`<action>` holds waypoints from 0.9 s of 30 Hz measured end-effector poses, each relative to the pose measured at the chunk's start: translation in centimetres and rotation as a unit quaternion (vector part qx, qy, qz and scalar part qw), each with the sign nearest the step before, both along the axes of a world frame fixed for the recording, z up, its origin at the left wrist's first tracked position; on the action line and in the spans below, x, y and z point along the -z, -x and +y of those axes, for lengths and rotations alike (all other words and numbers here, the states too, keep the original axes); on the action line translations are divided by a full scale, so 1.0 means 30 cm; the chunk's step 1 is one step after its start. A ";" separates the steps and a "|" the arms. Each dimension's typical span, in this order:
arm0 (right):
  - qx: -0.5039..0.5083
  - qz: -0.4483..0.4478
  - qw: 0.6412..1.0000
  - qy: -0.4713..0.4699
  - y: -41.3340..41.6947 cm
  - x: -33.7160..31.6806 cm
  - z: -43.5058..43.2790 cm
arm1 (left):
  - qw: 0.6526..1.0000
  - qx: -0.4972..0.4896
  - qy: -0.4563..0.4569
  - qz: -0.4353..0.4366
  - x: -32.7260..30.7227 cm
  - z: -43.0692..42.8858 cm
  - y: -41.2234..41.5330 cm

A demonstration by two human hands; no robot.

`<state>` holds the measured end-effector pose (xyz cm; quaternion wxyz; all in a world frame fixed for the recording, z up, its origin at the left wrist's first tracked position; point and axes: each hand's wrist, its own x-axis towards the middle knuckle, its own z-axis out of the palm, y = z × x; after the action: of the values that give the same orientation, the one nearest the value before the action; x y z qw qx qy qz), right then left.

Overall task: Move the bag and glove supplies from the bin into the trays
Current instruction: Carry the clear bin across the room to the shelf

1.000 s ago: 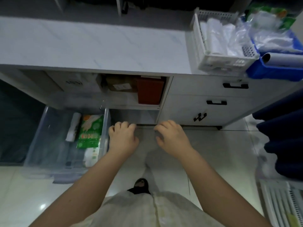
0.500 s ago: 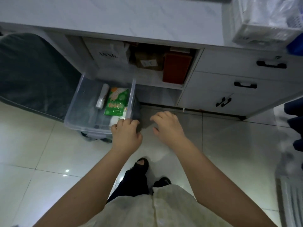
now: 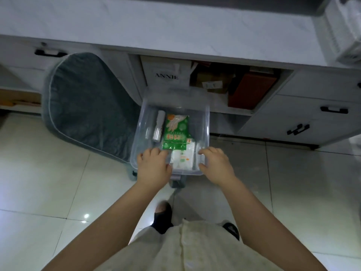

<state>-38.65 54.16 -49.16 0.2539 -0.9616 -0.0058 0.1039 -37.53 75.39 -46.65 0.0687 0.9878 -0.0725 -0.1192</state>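
So here's where I'm at. The clear bin (image 3: 206, 122) is sitting on the floor (image 3: 48, 173), right in front of the open cupboard under the surface (image 3: 175, 26). My left hand (image 3: 154, 166) has its fingers curled over the near rim towards the left corner. My right hand (image 3: 215, 165) is hooked round the near right corner, thumb on the outside wall and fingers over the top. So both hands are grasping the bin itself, not anything in it.

Inside the bin:
- a green glove pack (image 3: 176, 132) lying flat in the middle
- a bag roll (image 3: 158, 126) just beside it along the left wall
- a white pack (image 3: 182, 159) against the near edge, partly under the green one

The only tray (image 3: 340, 40) I can see is the white one at the far right edge of the surface. It's got something pale in it, but it's too blurry to say what.

Progress-wise I'd call it unfinished, with at least three items left to shift. My guess is the bin needs lifting up closer to the tray first.
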 end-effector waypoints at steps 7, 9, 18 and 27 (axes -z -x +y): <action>0.192 0.103 0.957 -0.194 -0.098 0.139 0.126 | 0.992 -0.047 0.064 0.099 0.143 0.221 -0.155; 0.246 0.098 0.941 -0.212 -0.142 0.184 0.117 | 0.986 -0.063 0.094 0.120 0.196 0.251 -0.239; 0.420 0.181 0.854 -0.248 -0.316 0.454 -0.029 | 0.832 -0.342 0.346 0.267 0.492 0.392 -0.587; 0.424 0.279 0.786 -0.353 -0.265 0.549 -0.035 | 0.721 -0.368 0.439 0.389 0.570 0.416 -0.510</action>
<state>-30.71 53.11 -65.62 0.5848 -0.6400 0.4369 0.2399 -22.22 87.88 -63.74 0.5553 0.6626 0.2860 -0.4133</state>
